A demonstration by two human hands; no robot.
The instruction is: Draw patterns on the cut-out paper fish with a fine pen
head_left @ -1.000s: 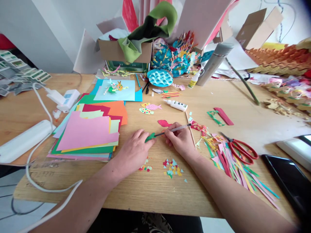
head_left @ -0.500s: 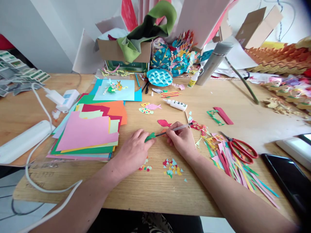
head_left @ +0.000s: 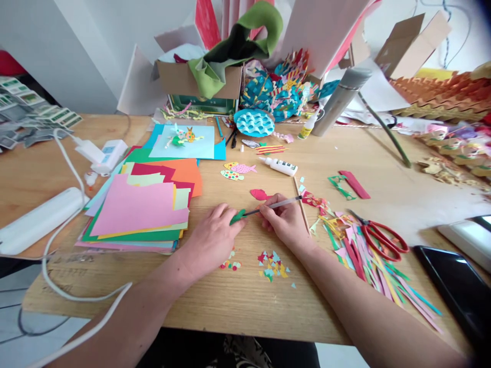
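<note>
My right hand (head_left: 283, 221) is closed around a thin pen (head_left: 286, 202) with a clear barrel. The pen's dark point reaches the edge of a small green paper cutout (head_left: 238, 216), which looks like a fish. Bent over the tabletop, my left hand (head_left: 215, 230) holds this cutout down with its fingers at the left end. A red paper fish (head_left: 259, 194) lies just beyond my right hand. Further back are a pink dotted paper fish (head_left: 243, 168), a white spotted one (head_left: 231, 175) and a yellow one partly covered. Whether the pen has left a mark is too small to tell.
Stacked coloured paper (head_left: 134, 204) lies left. Small paper triangles (head_left: 274, 266) and dots (head_left: 232, 265) are near me. Right are a wooden stick (head_left: 303, 212), paper strips (head_left: 383, 281), red-handled scissors (head_left: 383, 240) and a phone (head_left: 452, 286). Behind stand a glue bottle (head_left: 282, 166) and flask (head_left: 341, 99).
The pen's point has shifted slightly left along the green cutout, and my right hand has tilted a little. An orange paper piece beside its fingers is now hidden. The whole view has shifted slightly.
</note>
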